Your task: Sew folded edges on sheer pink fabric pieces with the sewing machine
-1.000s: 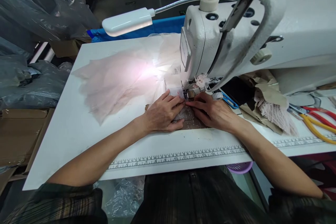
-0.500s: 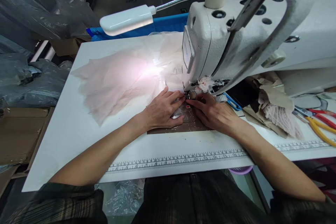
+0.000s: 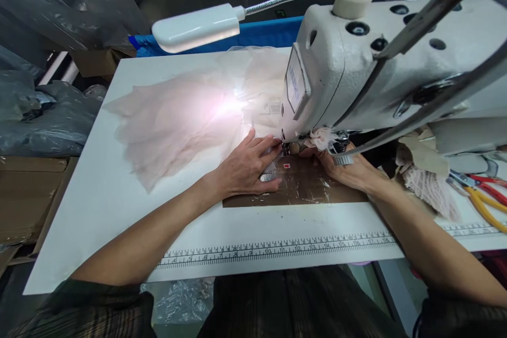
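Observation:
My left hand (image 3: 251,166) lies flat, fingers forward and thumb apart, pressing the edge of the sheer pale pink fabric (image 3: 166,121) beside the presser foot (image 3: 285,149). The fabric fans out across the left of the table. On the far side of the needle area, my right hand (image 3: 344,169) is closed, fingertips drawn together and partly hidden by the machine head; what they pinch cannot be made out. A white sewing machine (image 3: 325,63) stands over both hands. Beneath them is a shiny brown plate (image 3: 317,190) with a small red mark.
A lit white lamp (image 3: 198,27) hangs over the fabric. A ruler strip (image 3: 277,249) runs along the table's front edge. To the right lie fabric scraps (image 3: 430,185) and tools with yellow and red handles (image 3: 485,198). Cardboard boxes (image 3: 31,200) stand at the left.
My right hand has moved to the right and curled in behind the needle area, uncovering more of the brown plate. My left hand stays nearly in place. The view has shifted slightly.

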The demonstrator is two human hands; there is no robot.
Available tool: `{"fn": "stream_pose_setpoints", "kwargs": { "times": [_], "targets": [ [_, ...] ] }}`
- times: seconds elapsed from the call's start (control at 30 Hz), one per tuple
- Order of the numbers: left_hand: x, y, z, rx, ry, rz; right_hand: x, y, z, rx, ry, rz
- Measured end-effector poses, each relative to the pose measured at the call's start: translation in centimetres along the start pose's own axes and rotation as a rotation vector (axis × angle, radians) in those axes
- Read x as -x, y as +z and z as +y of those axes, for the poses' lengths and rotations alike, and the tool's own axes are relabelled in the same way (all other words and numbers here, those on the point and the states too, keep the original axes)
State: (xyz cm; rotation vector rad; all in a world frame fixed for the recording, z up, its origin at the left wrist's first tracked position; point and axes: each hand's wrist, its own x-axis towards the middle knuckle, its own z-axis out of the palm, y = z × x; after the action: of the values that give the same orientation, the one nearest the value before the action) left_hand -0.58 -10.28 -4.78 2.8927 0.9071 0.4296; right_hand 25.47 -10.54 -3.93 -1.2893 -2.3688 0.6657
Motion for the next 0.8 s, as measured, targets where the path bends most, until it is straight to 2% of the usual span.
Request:
{"fn": "stream_pose_setpoints", "kwargs": {
  "times": [0.3,0.5,0.7,0.8],
  "targets": [
    [0.0,0.2,-0.2,-0.011,-0.003,-0.001,0.6,-0.4,-1.1,-0.23,0.13,0.15],
    [0.1,0.1,-0.3,0.004,-0.032,-0.005,0.6,0.7,0.0,-0.171,0.117,0.2],
    [0.3,0.0,-0.2,0.032,-0.099,-0.059,0.6,1.1,0.4,-0.141,0.135,0.245],
    [0.3,-0.1,0.1,-0.028,-0.088,-0.019,0.7,1.2,-0.1,-0.122,0.137,0.219]
  ]
}}
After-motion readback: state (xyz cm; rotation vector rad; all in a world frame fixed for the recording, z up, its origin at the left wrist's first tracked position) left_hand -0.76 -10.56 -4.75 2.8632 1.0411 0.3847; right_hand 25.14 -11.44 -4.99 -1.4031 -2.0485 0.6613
